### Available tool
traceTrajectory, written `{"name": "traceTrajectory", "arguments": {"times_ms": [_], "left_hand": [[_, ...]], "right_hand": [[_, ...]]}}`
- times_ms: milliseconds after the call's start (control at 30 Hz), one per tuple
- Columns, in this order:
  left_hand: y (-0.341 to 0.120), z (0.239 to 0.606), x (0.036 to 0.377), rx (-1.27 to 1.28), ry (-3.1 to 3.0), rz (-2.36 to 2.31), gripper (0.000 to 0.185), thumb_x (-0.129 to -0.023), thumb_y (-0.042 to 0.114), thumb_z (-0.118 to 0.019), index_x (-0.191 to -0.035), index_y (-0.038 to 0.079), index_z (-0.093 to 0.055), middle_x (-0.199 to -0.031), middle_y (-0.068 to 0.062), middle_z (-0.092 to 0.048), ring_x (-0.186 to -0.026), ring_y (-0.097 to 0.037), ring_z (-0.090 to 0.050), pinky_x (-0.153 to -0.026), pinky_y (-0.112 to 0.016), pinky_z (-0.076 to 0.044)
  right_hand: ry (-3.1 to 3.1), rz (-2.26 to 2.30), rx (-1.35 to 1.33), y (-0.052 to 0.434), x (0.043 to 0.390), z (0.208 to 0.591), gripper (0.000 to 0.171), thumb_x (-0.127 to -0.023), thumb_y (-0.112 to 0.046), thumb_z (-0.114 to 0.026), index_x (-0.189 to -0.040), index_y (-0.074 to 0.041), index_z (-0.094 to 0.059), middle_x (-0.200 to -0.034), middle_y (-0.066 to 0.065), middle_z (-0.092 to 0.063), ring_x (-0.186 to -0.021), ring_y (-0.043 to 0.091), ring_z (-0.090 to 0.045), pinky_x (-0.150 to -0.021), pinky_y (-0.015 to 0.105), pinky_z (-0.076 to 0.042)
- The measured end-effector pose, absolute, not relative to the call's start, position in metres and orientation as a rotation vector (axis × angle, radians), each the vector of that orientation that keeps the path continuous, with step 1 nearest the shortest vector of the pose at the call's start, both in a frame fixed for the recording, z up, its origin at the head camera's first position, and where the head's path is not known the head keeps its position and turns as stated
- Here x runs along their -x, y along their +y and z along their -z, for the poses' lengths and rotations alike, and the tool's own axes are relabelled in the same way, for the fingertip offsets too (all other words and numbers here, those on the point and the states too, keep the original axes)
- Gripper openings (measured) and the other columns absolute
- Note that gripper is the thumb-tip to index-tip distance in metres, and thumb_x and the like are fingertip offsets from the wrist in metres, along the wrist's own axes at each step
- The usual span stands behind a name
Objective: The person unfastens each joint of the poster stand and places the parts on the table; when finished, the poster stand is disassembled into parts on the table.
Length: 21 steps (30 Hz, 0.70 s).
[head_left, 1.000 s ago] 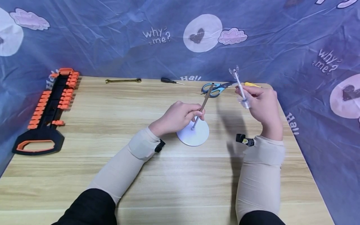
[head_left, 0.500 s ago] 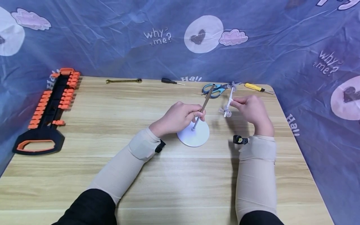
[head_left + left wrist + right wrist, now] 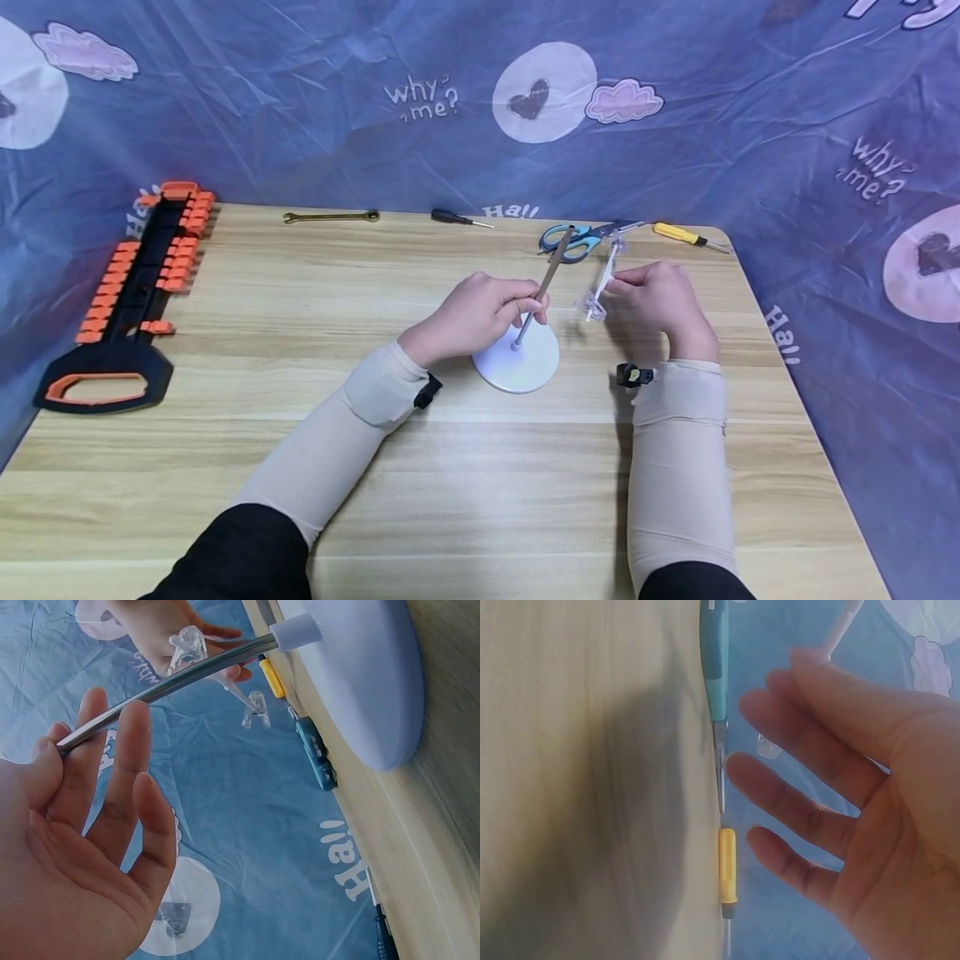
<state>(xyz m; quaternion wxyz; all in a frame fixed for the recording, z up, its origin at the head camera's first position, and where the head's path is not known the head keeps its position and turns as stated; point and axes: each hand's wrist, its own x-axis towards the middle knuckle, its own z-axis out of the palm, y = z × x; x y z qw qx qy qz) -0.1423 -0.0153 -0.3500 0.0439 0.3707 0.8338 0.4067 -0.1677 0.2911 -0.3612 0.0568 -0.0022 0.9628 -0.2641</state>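
Bare surface lies open nearer the body than both hands. Between them the tilted rod on its white base blocks passage; scissors and a yellow screwdriver lie beyond.

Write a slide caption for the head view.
Left hand holds the metal rod on its white base; right hand pinches a clear clip piece.

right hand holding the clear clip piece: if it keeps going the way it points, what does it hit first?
Probably the metal rod on the white round base, held by the left hand. The right hand points the clear plastic piece leftward at it; depth is uncertain.
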Motion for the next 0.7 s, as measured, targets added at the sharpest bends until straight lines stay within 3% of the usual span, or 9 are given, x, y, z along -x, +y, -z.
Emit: {"name": "traceTrajectory", "arguments": {"times_ms": [500, 700], "left_hand": [[-0.016, 0.350, 0.143, -1.145, 2.543, -1.260, 0.023, -0.111, 0.020, -0.055, -0.104, 0.018, -0.077, -0.098, 0.008, -0.080, -0.080, -0.009, -0.073, -0.081, -0.025, -0.055], [-0.016, 0.349, 0.143, -1.145, 2.549, -1.243, 0.023, -0.112, 0.021, -0.055, -0.105, 0.019, -0.076, -0.099, 0.006, -0.081, -0.080, -0.008, -0.073, -0.083, -0.027, -0.055]], "right_hand": [[2.886, 0.733, 0.040, 0.289, 0.173, 0.369, 0.034, -0.104, -0.036, -0.070, -0.126, -0.013, -0.079, -0.125, 0.014, -0.076, -0.135, 0.042, -0.058, -0.114, 0.061, -0.043], [2.869, 0.713, 0.036, 0.288, 0.173, 0.373, 0.033, -0.104, -0.036, -0.070, -0.124, -0.013, -0.080, -0.121, 0.014, -0.078, -0.126, 0.038, -0.064, -0.109, 0.059, -0.047]]}}
